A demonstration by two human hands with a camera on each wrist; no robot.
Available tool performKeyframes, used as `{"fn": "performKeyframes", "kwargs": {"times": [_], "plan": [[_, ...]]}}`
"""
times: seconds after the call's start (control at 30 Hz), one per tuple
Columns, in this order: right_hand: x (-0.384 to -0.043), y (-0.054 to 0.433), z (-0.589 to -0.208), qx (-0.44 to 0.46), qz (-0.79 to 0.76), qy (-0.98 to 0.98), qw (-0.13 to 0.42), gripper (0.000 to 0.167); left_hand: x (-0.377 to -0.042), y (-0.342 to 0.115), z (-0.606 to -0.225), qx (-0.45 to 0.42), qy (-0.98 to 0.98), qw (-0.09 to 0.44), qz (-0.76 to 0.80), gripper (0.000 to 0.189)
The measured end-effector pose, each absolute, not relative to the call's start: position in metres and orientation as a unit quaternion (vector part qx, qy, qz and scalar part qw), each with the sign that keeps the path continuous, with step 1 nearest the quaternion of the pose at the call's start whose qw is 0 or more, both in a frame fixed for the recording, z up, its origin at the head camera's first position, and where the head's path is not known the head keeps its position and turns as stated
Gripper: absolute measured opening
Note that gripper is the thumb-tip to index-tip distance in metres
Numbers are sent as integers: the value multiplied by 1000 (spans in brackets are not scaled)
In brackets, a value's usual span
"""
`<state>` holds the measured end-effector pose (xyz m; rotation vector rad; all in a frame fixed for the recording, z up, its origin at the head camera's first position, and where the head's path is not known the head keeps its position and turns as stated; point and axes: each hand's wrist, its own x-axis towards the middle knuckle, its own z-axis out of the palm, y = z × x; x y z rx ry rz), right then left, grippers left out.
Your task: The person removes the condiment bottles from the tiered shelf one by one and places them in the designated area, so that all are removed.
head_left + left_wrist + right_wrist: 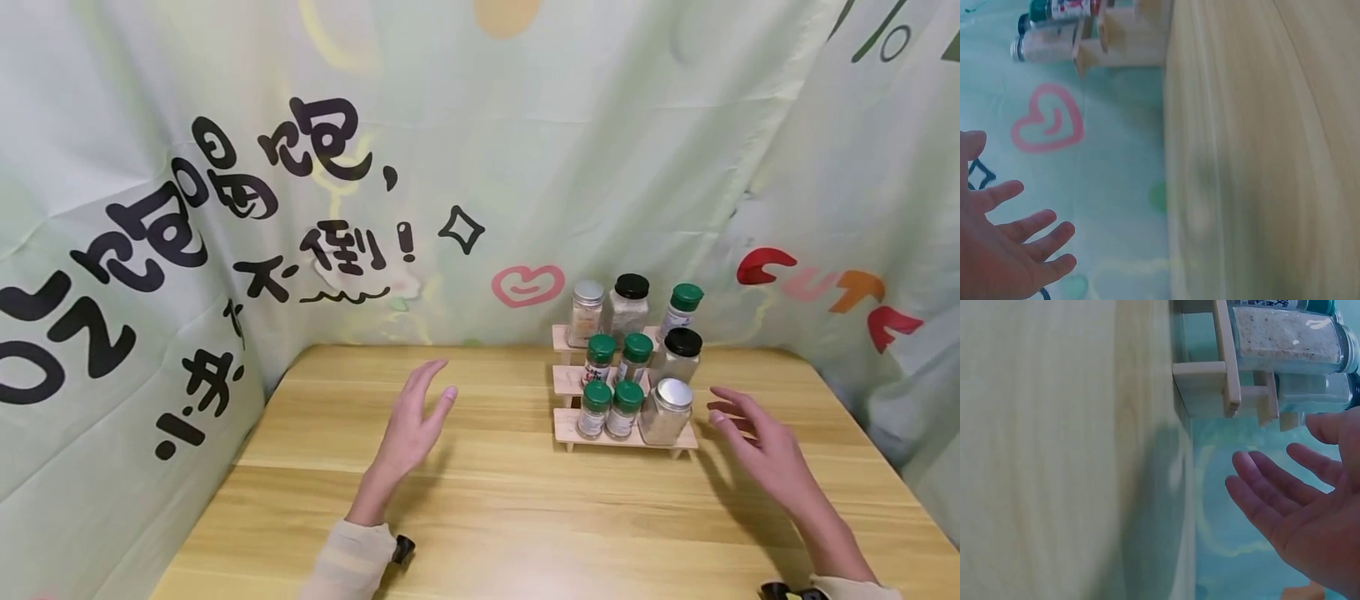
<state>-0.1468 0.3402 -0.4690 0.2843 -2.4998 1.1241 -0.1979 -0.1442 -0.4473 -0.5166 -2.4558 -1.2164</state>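
A three-tier wooden rack full of spice jars stands at the back right of the table. On its lowest tier are two small green-lidded jars, one a spice jar, and a silver-lidded square jar. The middle tier bears two green-lidded jars and a black-lidded jar; on top are a silver-lidded jar, a black-lidded jar and a green-lidded jar. My left hand hovers over the table left of the rack, fingers spread and holding nothing. Just right of the rack, my right hand is held up, empty, fingers loosely bent.
The wooden tabletop spreads in front of the rack. Printed fabric hangs along the back and both sides of the table, with black lettering and a pink heart on it.
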Motion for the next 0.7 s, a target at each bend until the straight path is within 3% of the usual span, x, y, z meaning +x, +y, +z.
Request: {"fn": "performKeyframes", "kwargs": {"times": [0.7], "plan": [[-150,332,-478,106,472,-873,64,44,-195,-74,-447,-233,-806,140,-526,42]]}}
